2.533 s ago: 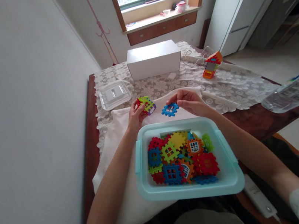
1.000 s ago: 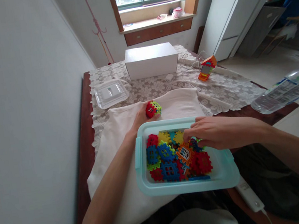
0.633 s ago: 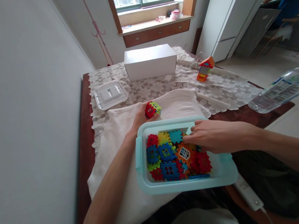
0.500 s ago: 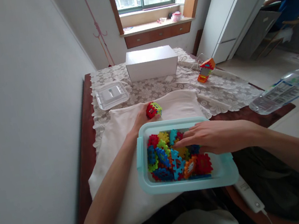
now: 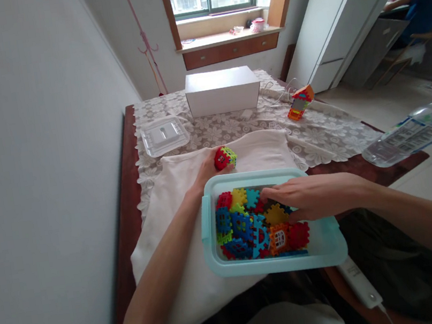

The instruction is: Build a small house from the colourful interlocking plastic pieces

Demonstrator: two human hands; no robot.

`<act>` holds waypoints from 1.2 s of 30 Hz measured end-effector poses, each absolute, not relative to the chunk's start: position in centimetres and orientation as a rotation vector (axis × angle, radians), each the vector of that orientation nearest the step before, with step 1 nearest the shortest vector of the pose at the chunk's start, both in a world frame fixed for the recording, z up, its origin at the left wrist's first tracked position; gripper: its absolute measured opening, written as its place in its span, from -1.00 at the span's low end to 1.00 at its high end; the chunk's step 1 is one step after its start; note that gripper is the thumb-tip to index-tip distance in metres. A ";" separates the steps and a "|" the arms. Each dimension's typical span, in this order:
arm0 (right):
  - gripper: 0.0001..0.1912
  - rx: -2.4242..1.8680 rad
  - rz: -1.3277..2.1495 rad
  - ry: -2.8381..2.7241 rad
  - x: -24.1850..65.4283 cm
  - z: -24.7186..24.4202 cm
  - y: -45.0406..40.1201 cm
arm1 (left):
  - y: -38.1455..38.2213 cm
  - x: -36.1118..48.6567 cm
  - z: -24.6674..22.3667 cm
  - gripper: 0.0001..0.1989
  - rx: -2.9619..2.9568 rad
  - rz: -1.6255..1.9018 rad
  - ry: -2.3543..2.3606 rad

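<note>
On the white cloth (image 5: 246, 149), beyond the bin, my left hand (image 5: 209, 169) is closed around a small built block of interlocking plastic tiles (image 5: 225, 158), red and yellow-green. A light teal plastic bin (image 5: 279, 266) in front of me holds many toothed building tiles (image 5: 243, 225) in blue, red, yellow and orange. My right hand (image 5: 306, 197) reaches over the bin's right side, its thumb and fingers apart and bent down among the tiles. Some of its fingertips are hidden. An orange window tile (image 5: 280, 239) lies face up near the bin's front.
Beyond the cloth stand a white box (image 5: 224, 98), a clear plastic lid (image 5: 165, 135) and a small orange built house (image 5: 300, 102). A plastic bottle (image 5: 414, 129) is at the right, and a white power strip (image 5: 361, 284) is below the bin's right corner. A person (image 5: 426, 6) sits far right.
My right hand has shifted within the bin and its fingers have bent more. The orange window tile now lies flatter. My left hand still holds the block; the view has shifted slightly.
</note>
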State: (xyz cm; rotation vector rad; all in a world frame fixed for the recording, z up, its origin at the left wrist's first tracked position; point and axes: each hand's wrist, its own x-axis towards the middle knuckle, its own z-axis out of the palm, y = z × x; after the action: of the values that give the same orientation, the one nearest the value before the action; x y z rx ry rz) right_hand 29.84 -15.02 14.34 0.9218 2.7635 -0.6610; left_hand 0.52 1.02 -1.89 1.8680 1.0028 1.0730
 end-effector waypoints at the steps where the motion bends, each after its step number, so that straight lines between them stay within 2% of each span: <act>1: -0.42 0.887 -0.771 2.758 29.9 14.6 -14.8 | 1.0 0.5 -1.9 -0.28 1.876 1.064 1.009; 3: -0.50 0.866 -0.875 2.764 29.7 15.1 -14.5 | 1.0 0.5 -1.8 -0.28 1.883 1.060 1.019; 6: -0.73 0.921 -0.703 2.914 28.9 15.2 -14.7 | 0.9 0.7 -1.7 -0.30 1.872 1.087 1.020; 10: -0.64 0.696 -0.665 3.068 27.0 14.6 -15.2 | 0.9 0.8 -2.1 -0.27 1.786 1.164 1.012; 11: -0.68 0.642 -0.659 3.083 26.6 14.4 -15.2 | 1.0 0.8 -2.3 -0.26 1.750 1.189 1.007; 14: -0.95 0.595 -0.632 3.091 25.7 14.1 -14.8 | 1.3 0.7 -2.9 -0.23 1.667 1.238 0.976; 16: -0.90 0.581 -0.683 3.063 25.5 14.0 -14.4 | 1.6 0.6 -3.1 -0.20 1.616 1.258 0.924; 18: -0.95 0.559 -0.730 3.016 25.6 13.8 -14.2 | 1.8 0.7 -3.3 -0.16 1.549 1.269 0.874; 21: -0.72 0.542 -0.656 2.986 25.8 13.4 -14.5 | 2.0 0.8 -3.3 -0.15 1.468 1.270 0.863; 22: -0.72 0.547 -0.619 2.994 25.9 13.3 -14.6 | 2.0 0.8 -3.4 -0.15 1.450 1.270 0.868; 26: -0.94 0.506 -0.657 3.061 25.9 12.9 -14.5 | 1.9 0.7 -3.5 -0.13 1.477 1.250 0.882; 31: -0.84 0.458 -0.766 3.071 26.0 12.7 -14.2 | 2.1 0.3 -3.7 -0.10 1.684 1.222 0.880; 36: -0.88 0.468 -0.928 3.040 26.4 13.0 -14.0 | 2.3 0.2 -3.8 -0.09 1.713 1.193 0.899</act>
State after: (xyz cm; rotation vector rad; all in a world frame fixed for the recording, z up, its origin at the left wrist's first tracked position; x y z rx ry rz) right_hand 26.40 -13.98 13.00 0.4681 3.0405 -0.9283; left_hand 0.16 2.26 -3.79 1.7131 0.8990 1.1926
